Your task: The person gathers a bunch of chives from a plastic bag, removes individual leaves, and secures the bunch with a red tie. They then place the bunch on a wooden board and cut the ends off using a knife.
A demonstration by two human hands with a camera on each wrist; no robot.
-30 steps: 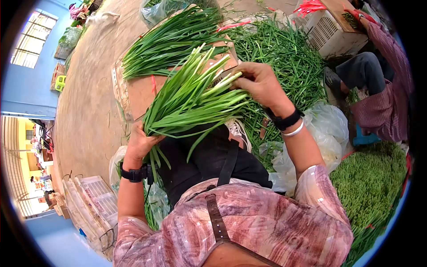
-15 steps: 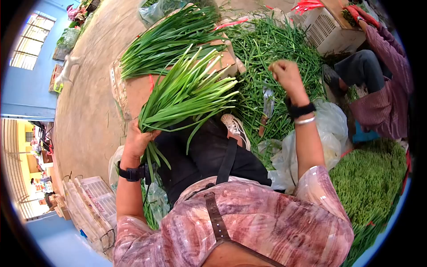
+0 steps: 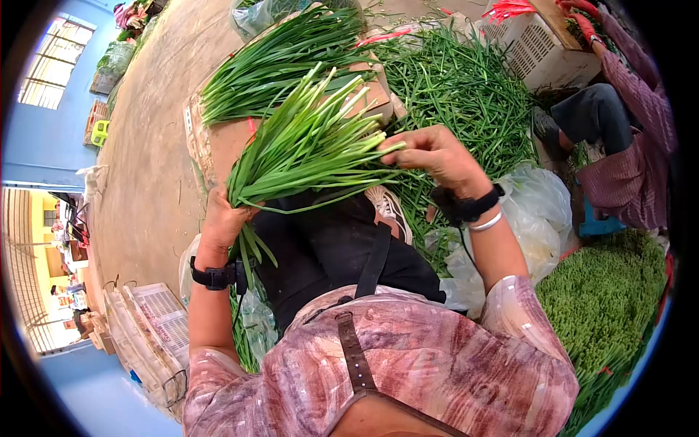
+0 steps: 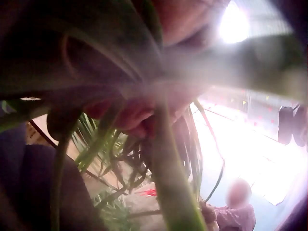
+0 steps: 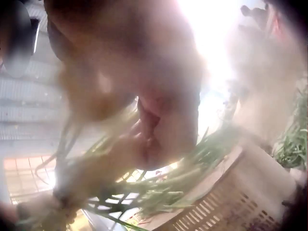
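The left hand (image 3: pixel 224 218) grips a bunch of long green leafy stalks (image 3: pixel 291 156) near its dark leaf end, with the pale cut ends fanned toward the right. At those pale ends the right hand (image 3: pixel 440 156) pinches a stalk between thumb and fingers. In the left wrist view the left hand (image 4: pixel 139 115) is blurred behind leaves; the right wrist view shows the right hand (image 5: pixel 163 106) with curled fingers by blurred stalks.
More stalks (image 3: pixel 284 65) lie on a cardboard box (image 3: pixel 229 149) ahead. Loose greens (image 3: pixel 459 95) cover the ground at right, near a white crate (image 3: pixel 539 51), a plastic bag (image 3: pixel 535 211) and another person (image 3: pixel 626 146). Stacked crates (image 3: pixel 153 328) stand at lower left.
The right hand swung out to the right, off the bunch, then came back to the pale ends. The left hand keeps its grip on the bunch.
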